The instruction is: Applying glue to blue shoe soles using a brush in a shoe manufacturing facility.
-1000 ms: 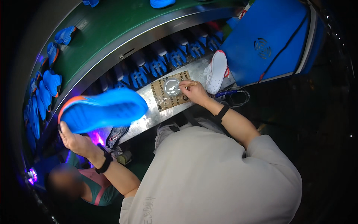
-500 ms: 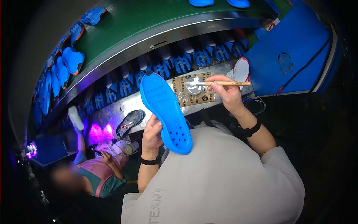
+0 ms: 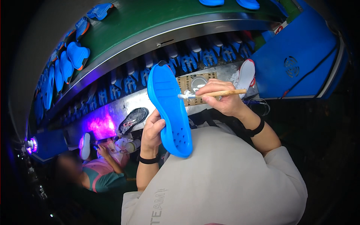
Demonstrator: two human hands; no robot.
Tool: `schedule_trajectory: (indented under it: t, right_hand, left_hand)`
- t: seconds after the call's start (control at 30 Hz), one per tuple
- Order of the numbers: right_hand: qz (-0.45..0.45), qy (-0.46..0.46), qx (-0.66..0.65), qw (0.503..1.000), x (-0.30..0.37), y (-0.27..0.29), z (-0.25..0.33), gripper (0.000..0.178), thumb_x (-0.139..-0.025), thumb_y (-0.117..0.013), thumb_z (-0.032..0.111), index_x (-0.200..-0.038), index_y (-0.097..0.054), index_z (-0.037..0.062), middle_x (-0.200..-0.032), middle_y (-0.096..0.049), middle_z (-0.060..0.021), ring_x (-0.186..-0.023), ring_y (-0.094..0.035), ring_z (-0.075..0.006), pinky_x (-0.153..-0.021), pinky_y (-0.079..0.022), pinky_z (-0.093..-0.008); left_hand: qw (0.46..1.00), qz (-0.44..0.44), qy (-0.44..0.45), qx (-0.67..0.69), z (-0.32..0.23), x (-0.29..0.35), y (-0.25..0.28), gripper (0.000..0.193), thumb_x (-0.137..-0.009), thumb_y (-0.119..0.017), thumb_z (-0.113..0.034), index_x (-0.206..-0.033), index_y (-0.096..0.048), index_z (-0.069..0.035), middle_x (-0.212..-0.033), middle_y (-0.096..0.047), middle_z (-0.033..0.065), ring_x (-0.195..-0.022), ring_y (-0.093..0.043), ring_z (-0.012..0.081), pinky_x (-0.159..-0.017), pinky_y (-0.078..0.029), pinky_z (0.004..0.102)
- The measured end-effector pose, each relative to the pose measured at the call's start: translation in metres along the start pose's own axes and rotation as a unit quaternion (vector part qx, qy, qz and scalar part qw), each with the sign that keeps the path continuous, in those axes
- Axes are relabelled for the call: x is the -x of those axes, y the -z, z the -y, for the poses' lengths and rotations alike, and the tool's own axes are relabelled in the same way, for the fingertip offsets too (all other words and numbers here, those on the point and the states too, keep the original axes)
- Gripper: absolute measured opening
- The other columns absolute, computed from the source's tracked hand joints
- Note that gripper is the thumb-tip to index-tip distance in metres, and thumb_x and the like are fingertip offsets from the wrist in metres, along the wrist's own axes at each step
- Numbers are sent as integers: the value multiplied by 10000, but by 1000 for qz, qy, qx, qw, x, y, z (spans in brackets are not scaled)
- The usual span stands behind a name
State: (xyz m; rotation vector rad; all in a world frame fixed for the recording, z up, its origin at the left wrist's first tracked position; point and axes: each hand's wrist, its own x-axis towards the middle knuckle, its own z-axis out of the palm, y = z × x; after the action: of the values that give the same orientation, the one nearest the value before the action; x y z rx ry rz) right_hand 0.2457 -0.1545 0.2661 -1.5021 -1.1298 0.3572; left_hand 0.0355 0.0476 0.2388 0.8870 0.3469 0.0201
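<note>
Here the blue sole [image 3: 167, 107] is showing its face in front of the person's body, the left grip [image 3: 151, 132] clasping its left edge, while the right grip [image 3: 228, 102] is pinching a brush [image 3: 229, 92], its whitish tip sitting right at the opposite edge, contact too fine to tell. Just beyond, a round dish [image 3: 198, 83] is resting on printed brown card [image 3: 183, 83] on the metal worktop [image 3: 140, 98], and farther out, blue soles [image 3: 77, 54] are lying along the green belt [image 3: 123, 37].

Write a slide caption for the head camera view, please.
Left hand holds a blue shoe sole; right hand holds a wooden-handled brush, its white tip at the sole's edge.
</note>
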Motion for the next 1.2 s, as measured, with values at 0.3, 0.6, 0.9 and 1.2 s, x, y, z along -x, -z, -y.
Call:
schedule_trajectory:
  t: [0.3, 0.6, 0.9, 1.2]
  right_hand:
    - [-114, -3, 12, 993, -19, 14, -10, 176, -878, -693, 68, -1020, -747, -21, -957, -751, -128, -849, -685, -196, -763, -538, -325]
    - [6, 37, -9, 999, -4, 12, 6, 173, -805, -692, -2, -967, -750, -12, -862, -733, -113, -710, -636, -221, -668, -495, -344]
    - [18, 37, -24, 999, 7, 16, 24, 114, -798, -709, 15, -907, -738, 24, -814, -713, -80, -710, -646, -220, -653, -517, -339]
    - [-9, -4, -114, 993, 20, 23, 34, 161, -777, -674, -10, -924, -740, -12, -763, -702, -95, -670, -628, -196, -638, -496, -318]
  left_hand:
    - [997, 29, 39, -65, -11, -5, -10, 748, -884, -710, -338, -1461, -456, 63, -1335, -620, 140, -1179, -629, 217, -1032, -489, 346]
    - [997, -23, -8, -76, -24, -16, -17, 685, -891, -709, -342, -1407, -503, 59, -1283, -648, 139, -1134, -654, 217, -1000, -512, 351]
    - [996, -20, -24, -88, -26, -21, -17, 659, -911, -682, -325, -1416, -496, 56, -1268, -651, 135, -1125, -650, 212, -990, -512, 346]
    - [997, -31, -31, -57, -30, -30, -21, 643, -931, -641, -291, -1438, -471, 65, -1287, -645, 131, -1126, -647, 193, -998, -504, 323]
